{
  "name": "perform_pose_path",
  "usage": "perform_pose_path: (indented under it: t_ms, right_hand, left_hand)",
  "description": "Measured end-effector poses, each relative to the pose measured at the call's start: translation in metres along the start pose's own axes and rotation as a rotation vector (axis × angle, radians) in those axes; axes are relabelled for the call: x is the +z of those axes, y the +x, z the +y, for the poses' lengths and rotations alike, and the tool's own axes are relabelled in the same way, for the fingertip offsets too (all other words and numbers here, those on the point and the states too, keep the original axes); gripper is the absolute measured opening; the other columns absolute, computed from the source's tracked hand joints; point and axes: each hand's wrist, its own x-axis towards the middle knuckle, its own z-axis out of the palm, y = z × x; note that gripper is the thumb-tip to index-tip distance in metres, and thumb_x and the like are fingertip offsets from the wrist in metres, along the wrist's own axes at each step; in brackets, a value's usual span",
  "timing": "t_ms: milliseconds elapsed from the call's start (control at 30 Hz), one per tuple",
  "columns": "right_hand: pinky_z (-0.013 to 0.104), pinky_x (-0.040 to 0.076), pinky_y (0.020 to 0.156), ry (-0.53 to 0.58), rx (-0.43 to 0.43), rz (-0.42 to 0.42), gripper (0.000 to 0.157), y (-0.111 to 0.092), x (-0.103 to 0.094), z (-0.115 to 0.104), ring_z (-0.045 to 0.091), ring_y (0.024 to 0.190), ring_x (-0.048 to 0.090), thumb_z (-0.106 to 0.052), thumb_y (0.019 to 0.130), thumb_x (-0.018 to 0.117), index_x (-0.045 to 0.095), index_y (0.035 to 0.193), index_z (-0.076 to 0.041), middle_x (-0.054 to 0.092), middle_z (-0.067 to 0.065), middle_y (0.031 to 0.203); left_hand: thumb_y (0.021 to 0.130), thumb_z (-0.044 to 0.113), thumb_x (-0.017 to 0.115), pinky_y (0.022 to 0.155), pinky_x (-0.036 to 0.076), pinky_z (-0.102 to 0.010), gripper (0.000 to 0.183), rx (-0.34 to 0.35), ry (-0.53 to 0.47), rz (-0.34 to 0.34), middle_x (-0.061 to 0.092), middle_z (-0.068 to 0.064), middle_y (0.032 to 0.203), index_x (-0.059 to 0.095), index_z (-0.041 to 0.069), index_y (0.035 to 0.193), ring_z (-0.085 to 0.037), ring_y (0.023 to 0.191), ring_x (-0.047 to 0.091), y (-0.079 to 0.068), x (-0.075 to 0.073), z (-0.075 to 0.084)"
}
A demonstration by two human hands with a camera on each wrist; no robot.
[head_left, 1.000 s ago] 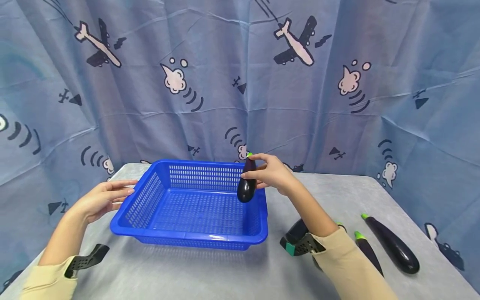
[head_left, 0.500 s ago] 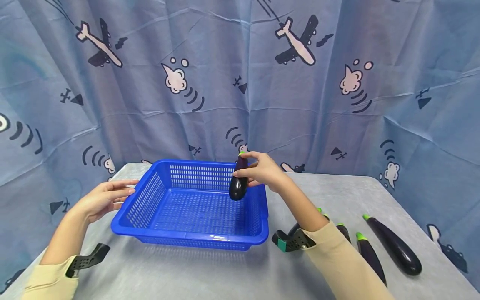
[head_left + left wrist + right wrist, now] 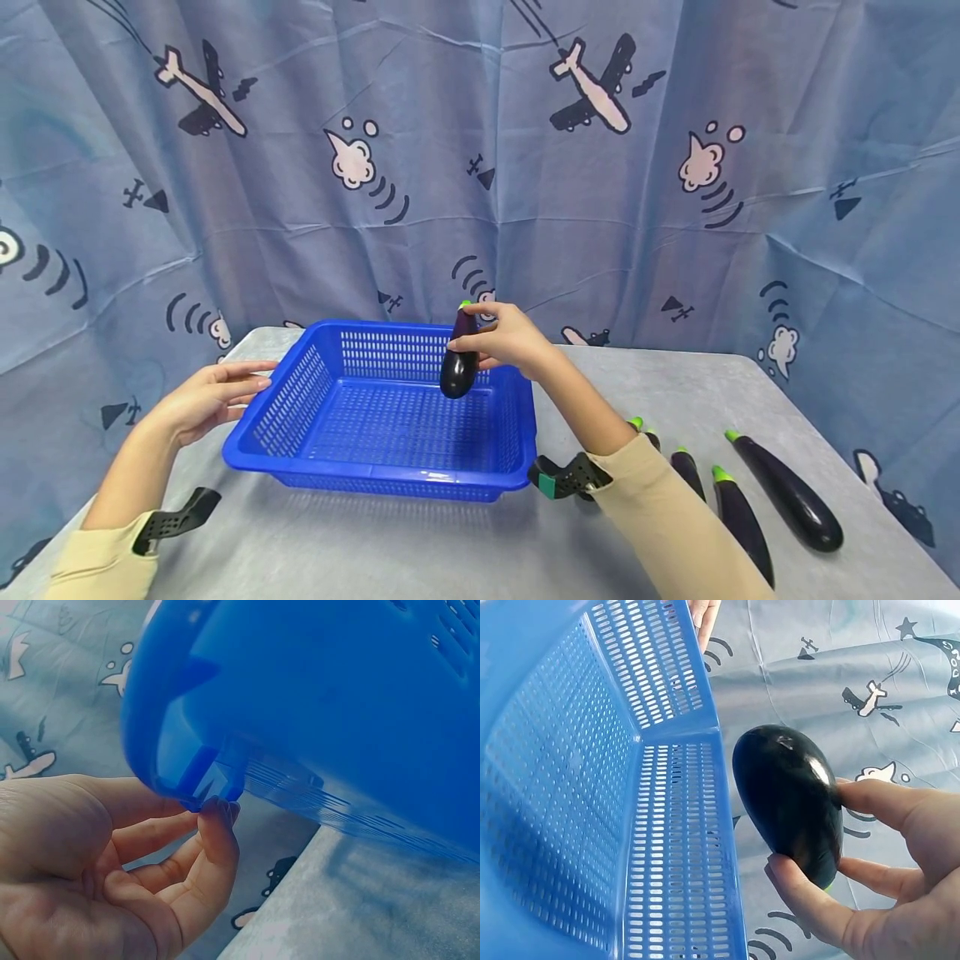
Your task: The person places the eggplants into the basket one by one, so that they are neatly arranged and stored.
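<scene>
A blue plastic basket [image 3: 375, 472] with slotted walls stands on the grey table. At its left side my left hand [image 3: 198, 404] pinches the rim; in the left wrist view the fingertips [image 3: 217, 825] meet the rim's lower edge. My right hand [image 3: 510, 337] holds a small dark eggplant [image 3: 459, 371] near its green stem, between thumb and fingers. It hangs with the fat end down, overlapping the basket's back right part in the head view. From the right wrist, the eggplant's rounded end [image 3: 780, 780] shows beside the basket wall [image 3: 679, 847].
Several more eggplants lie at the table's right, including a long one [image 3: 787, 492] and a shorter one [image 3: 742, 525]; the right sleeve [image 3: 675, 517] partly covers others. A blue curtain [image 3: 450, 167] with printed planes hangs behind and around the table [image 3: 675, 383].
My right hand has carried the eggplant to the left, farther over the basket. More of the eggplants by the right sleeve now show. The left hand and the basket have stayed put.
</scene>
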Motion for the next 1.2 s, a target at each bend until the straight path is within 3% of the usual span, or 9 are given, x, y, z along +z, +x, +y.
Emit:
perform_pose_path:
  t_ms: [700,967,1200]
  right_hand:
    - [0.045,0.064,0.087,0.004,0.009,-0.028,0.070,0.013,0.026,-0.009,0.041,0.113,0.072,-0.015,0.093,0.083,0.051,0.155,-0.008,0.063,0.029,0.137]
    - [0.049,0.063,0.090,0.039,0.013,-0.060,0.069,0.017,0.036,-0.017,0.038,0.109,0.074,-0.012,0.092,0.083,0.052,0.154,-0.008,0.063,0.028,0.135]
    - [0.041,0.065,0.083,0.044,0.016,-0.076,0.068,0.020,0.047,-0.022,0.035,0.102,0.074,-0.012,0.093,0.083,0.052,0.154,-0.009,0.059,0.027,0.138]
  left_hand:
    - [0.110,0.012,0.057,0.088,0.061,-0.027,0.054,0.004,-0.019,-0.011,0.074,0.015,0.110,0.040,-0.015,0.152,-0.007,0.102,0.072,-0.001,0.000,0.001]
    - [0.110,0.011,0.056,0.087,0.061,-0.026,0.054,-0.005,-0.017,-0.011,0.073,0.016,0.110,0.037,-0.016,0.153,-0.005,0.101,0.072,-0.001,0.000,0.002]
    - [0.110,0.012,0.056,0.087,0.061,-0.026,0.055,-0.007,-0.011,-0.006,0.073,0.016,0.110,0.037,-0.017,0.153,-0.005,0.101,0.072,-0.001,0.001,0.002]
